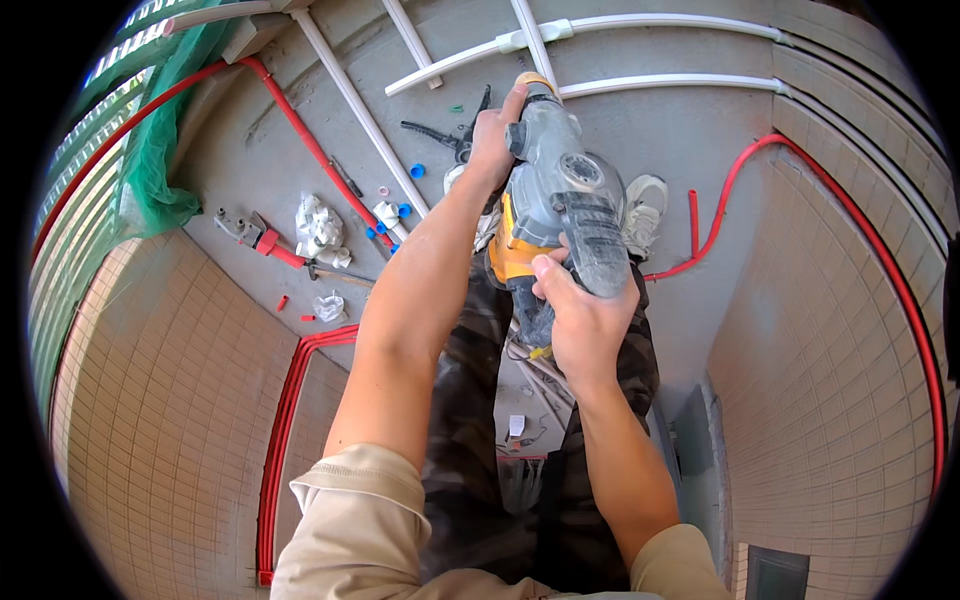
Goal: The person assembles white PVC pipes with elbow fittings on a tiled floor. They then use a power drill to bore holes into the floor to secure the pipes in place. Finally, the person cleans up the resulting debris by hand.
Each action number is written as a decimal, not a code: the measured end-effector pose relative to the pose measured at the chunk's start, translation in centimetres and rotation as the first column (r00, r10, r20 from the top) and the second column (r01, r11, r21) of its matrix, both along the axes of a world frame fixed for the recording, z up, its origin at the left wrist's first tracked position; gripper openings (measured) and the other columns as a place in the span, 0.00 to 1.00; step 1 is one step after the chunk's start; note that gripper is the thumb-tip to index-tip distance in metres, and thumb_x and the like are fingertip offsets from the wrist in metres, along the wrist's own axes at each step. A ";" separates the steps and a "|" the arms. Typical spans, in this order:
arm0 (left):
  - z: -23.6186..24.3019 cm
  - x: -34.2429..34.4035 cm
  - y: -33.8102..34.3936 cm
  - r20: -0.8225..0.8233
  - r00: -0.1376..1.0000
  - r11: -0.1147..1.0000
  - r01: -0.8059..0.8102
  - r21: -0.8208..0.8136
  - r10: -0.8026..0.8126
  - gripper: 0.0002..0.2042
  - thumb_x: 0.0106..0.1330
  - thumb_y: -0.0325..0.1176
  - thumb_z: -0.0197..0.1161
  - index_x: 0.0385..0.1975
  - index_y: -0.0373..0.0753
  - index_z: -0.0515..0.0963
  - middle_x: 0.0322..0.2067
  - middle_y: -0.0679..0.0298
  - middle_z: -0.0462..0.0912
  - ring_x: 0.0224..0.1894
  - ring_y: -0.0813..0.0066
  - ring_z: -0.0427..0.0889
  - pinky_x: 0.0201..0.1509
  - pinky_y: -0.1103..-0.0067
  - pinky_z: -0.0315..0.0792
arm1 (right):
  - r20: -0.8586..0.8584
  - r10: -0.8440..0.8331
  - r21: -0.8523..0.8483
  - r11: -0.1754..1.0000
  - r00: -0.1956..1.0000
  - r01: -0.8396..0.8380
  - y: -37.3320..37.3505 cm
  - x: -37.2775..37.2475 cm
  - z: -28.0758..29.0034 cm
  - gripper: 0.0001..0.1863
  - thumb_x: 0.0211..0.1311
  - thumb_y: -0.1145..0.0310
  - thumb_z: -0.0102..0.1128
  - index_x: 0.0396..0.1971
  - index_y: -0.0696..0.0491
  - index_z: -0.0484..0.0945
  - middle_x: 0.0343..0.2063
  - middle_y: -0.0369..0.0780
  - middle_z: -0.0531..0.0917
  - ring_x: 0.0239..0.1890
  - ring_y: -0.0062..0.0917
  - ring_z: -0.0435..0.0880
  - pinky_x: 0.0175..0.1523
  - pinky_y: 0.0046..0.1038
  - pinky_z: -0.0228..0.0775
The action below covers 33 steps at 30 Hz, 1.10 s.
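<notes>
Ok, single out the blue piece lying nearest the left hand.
The blue piece just right of the slanting white pipe; the others lie left of it, farther from the left hand on the power tool.

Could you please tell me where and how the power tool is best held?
Probably with both hands: the right hand from behind, around the grey rear grip, and the left hand from the left, at the narrower front end. The power tool is bulky in the middle, so spread holds should steady it.

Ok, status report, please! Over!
Left grip at power tool's front; right grip on rear handle. Tool looks dusty. White pipe shows just past its nose.
</notes>
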<state>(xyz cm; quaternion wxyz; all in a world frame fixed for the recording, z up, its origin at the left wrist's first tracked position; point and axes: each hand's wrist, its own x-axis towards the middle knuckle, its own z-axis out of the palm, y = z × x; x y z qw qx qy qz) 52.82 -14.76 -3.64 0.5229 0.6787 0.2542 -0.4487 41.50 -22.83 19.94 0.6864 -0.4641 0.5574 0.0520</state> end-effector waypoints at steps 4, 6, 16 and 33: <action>-0.8 1.0 -0.1 -0.006 0.997 0.992 0.082 0.097 -0.081 0.38 0.68 0.67 0.56 0.36 0.26 0.85 0.31 0.58 0.85 0.34 0.69 0.80 0.44 0.70 0.74 | -0.077 0.008 -0.022 1.000 0.997 -0.010 0.5 1.6 -1.6 0.13 0.62 0.76 0.71 0.44 0.64 0.80 0.30 0.37 0.85 0.27 0.16 0.81 0.35 0.22 0.76; -1.4 1.2 0.0 -0.017 0.999 0.997 0.046 0.069 -0.045 0.39 0.68 0.67 0.57 0.37 0.26 0.85 0.32 0.57 0.85 0.34 0.68 0.80 0.45 0.69 0.74 | -0.063 0.009 -0.035 0.999 0.998 -0.011 0.4 2.1 -1.9 0.12 0.62 0.75 0.72 0.40 0.63 0.80 0.30 0.37 0.85 0.25 0.16 0.81 0.34 0.22 0.76; -3.3 1.1 -0.1 -0.035 0.997 0.997 -0.072 0.029 0.073 0.38 0.70 0.63 0.58 0.39 0.20 0.84 0.33 0.50 0.86 0.37 0.65 0.82 0.47 0.68 0.75 | -0.112 0.026 0.027 0.999 0.993 -0.023 -0.3 3.8 -2.0 0.12 0.59 0.78 0.71 0.41 0.61 0.81 0.35 0.39 0.88 0.36 0.21 0.86 0.44 0.27 0.77; -1.7 -0.1 -0.2 -0.039 0.989 0.990 -0.140 0.000 0.140 0.35 0.69 0.65 0.60 0.37 0.29 0.86 0.31 0.62 0.84 0.33 0.72 0.79 0.42 0.73 0.74 | -0.124 0.083 -0.019 0.996 0.989 -0.086 -1.0 2.7 -0.4 0.09 0.60 0.77 0.71 0.38 0.60 0.81 0.31 0.36 0.86 0.33 0.18 0.83 0.41 0.24 0.75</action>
